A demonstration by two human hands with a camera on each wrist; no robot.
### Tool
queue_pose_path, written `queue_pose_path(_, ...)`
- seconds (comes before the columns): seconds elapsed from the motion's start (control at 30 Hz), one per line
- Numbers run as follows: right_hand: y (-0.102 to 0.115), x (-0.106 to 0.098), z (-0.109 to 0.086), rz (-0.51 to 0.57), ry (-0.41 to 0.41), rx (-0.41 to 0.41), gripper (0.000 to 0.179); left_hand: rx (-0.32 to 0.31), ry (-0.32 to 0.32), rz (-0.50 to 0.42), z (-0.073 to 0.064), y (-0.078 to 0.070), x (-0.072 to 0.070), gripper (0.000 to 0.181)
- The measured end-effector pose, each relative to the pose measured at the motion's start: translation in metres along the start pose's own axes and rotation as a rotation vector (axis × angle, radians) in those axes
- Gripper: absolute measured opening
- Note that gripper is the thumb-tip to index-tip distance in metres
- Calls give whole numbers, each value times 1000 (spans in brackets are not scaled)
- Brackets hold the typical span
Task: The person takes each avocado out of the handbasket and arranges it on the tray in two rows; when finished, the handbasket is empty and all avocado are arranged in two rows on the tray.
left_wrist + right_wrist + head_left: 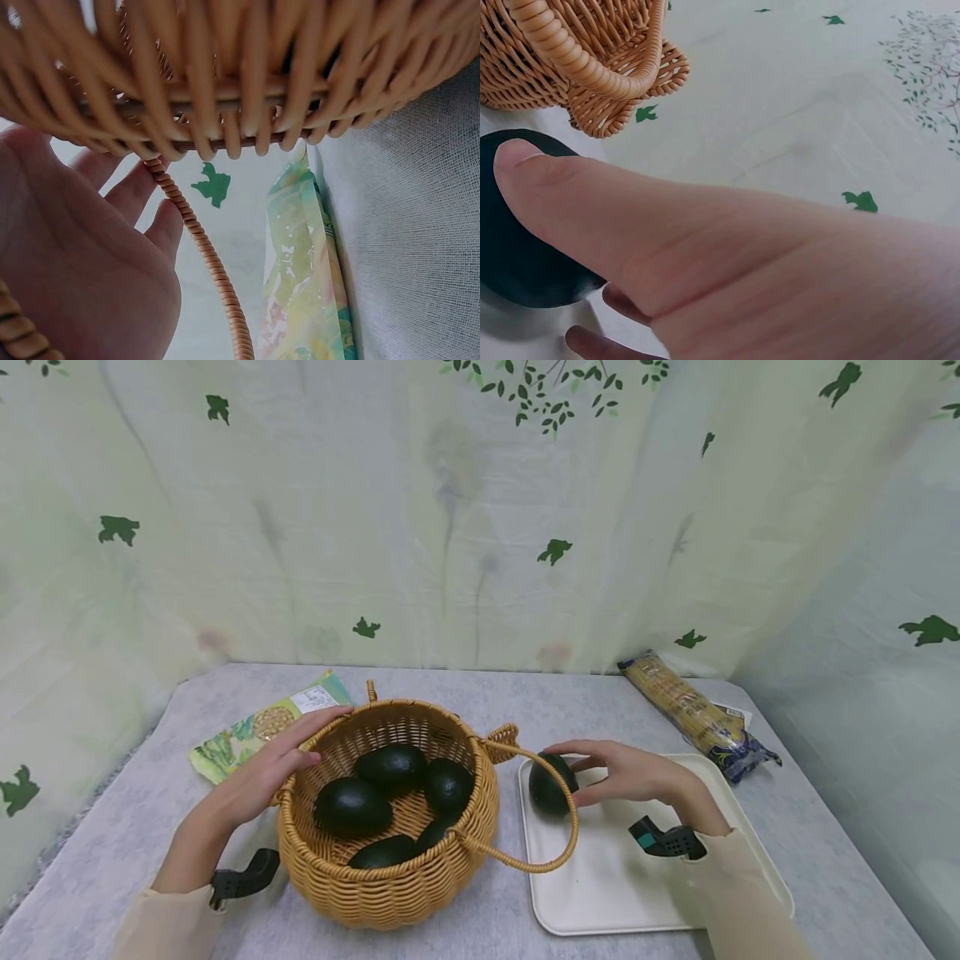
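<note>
My right hand [626, 772] holds a dark green avocado [546, 789] between thumb and fingers, over the left end of a white tray [660, 910]. In the right wrist view the thumb [562, 176] presses on that avocado [525, 240]. A round wicker basket [382, 897] stands to the left with several dark avocados [352, 807] inside. My left hand [262, 768] rests at the basket's left rim, its fingers extended. The left wrist view has these fingers [139, 187] against the woven rim, beside a wrapped handle [206, 255].
A green and yellow food packet [262, 727] lies behind the basket at left. At the back right, a long pack of dried noodles [690, 710] lies beside the tray. The other basket handle [573, 827] leans over the tray's left edge. A patterned curtain [450, 527] hangs behind the table.
</note>
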State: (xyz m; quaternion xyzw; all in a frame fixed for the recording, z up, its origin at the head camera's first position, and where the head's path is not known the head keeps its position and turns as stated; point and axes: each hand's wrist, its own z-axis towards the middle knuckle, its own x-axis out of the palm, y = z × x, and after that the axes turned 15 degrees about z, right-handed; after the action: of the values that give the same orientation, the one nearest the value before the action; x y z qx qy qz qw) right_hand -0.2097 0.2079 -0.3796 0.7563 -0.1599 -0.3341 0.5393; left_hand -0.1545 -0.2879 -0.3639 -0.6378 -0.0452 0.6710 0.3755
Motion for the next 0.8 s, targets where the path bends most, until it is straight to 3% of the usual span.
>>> queue_pose_path(0.6, 1, 1, 0, -7, -30, -10, 78, -1, -4, 2, -1, -1, 0, 55)
queue_pose_path(0.8, 3, -2, -2, 1, -75, -72, 73, -6, -2, 6, -1, -2, 0, 54)
